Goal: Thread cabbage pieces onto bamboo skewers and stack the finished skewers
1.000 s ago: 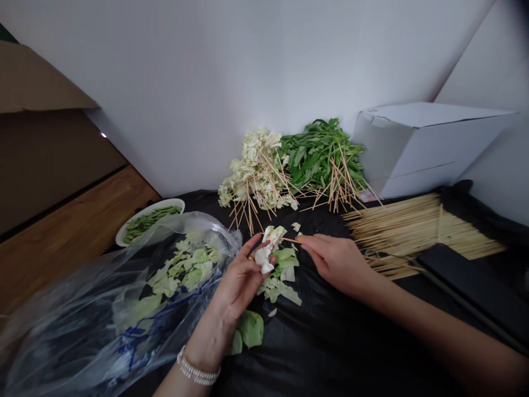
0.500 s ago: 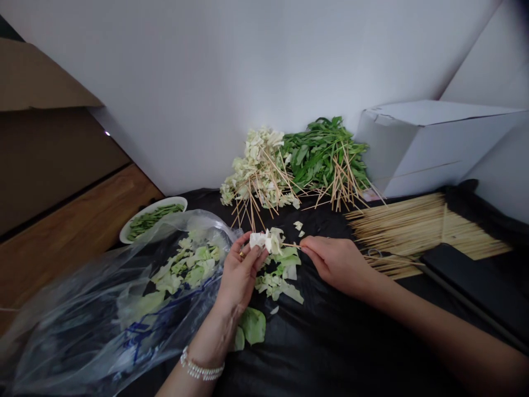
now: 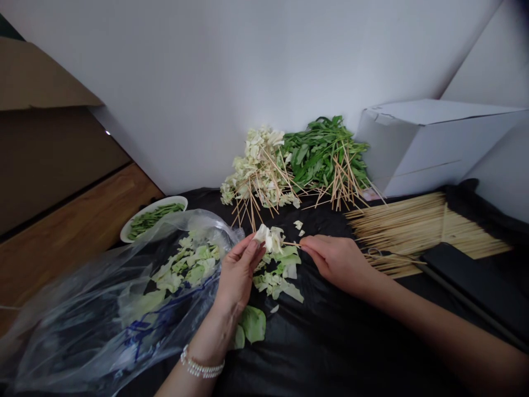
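My right hand [image 3: 336,262] is closed around a wooden skewer [image 3: 291,243] that points left. Pale cabbage pieces [image 3: 273,240] are threaded near its far end. With thumb and fingers my left hand [image 3: 239,264] pinches a white cabbage piece [image 3: 261,234] at the skewer's tip; the tip itself is hidden. Below the hands, loose torn cabbage leaves [image 3: 281,278] lie on the black sheet [image 3: 322,336]. A larger green cabbage leaf [image 3: 253,324] rests beside my left wrist.
Behind are piled cabbage skewers [image 3: 264,160] and leafy green skewers [image 3: 322,149]. Bare skewers [image 3: 413,223] lie at right, near a black flat object [image 3: 458,275] and a white box [image 3: 446,143]. At left, a clear plastic bag [image 3: 95,320] with cabbage sits before a bowl [image 3: 124,234] of green vegetables.
My left fingers have shifted slightly on the cabbage piece at the skewer's tip, and that piece now stands more upright. The right hand has barely moved.
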The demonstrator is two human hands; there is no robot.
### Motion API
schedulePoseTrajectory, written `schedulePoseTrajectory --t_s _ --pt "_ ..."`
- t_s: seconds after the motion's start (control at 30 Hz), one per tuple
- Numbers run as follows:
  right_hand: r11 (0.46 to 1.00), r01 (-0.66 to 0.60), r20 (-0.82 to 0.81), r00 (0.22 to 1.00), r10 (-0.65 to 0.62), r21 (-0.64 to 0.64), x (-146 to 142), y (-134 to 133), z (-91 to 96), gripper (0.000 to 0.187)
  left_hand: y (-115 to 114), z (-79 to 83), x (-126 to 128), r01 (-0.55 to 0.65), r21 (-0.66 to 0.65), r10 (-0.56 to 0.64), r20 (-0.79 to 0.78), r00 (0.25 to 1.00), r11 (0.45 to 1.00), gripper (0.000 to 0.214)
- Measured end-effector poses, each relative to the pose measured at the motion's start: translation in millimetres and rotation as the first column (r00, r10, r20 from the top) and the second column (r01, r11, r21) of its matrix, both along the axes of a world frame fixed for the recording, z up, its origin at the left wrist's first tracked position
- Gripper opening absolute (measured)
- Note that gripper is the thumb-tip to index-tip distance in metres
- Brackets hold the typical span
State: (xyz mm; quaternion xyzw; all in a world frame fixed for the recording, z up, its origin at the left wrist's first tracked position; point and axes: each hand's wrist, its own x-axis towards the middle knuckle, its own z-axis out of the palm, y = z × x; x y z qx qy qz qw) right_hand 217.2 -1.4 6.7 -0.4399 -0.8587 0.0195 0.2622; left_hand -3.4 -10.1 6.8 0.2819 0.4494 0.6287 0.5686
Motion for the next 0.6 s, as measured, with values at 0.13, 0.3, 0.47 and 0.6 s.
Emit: schedulePoseTrajectory --t_s 0.13,0.3,0.47,0.6 --pt "1.0 0.02 0.024 0.999 -0.02 -0.003 -1 -1 -0.3 0.029 1 -3.7 0 -0.024 0.043 0.029 -0.109 0.994 0.999 0.036" --pt "0.999 0.038 0.059 0.998 -0.038 0.002 -3 -4 -1.8 0.029 1 -10.1 0 -0.024 0.094 0.048 -0.264 0.963 0.995 0.038" --pt "0.998 0.065 0.075 0.995 -0.065 0.012 -5 -5 -3.4 0.026 -1 -14.3 3 0.004 0.102 0.027 -0.307 0.951 0.995 0.041" --pt "0.998 0.051 0.079 0.995 -0.053 0.031 -5 -6 -3.3 0.025 -3 -13.5 5 0.011 0.09 0.017 -0.298 0.954 0.996 0.041"
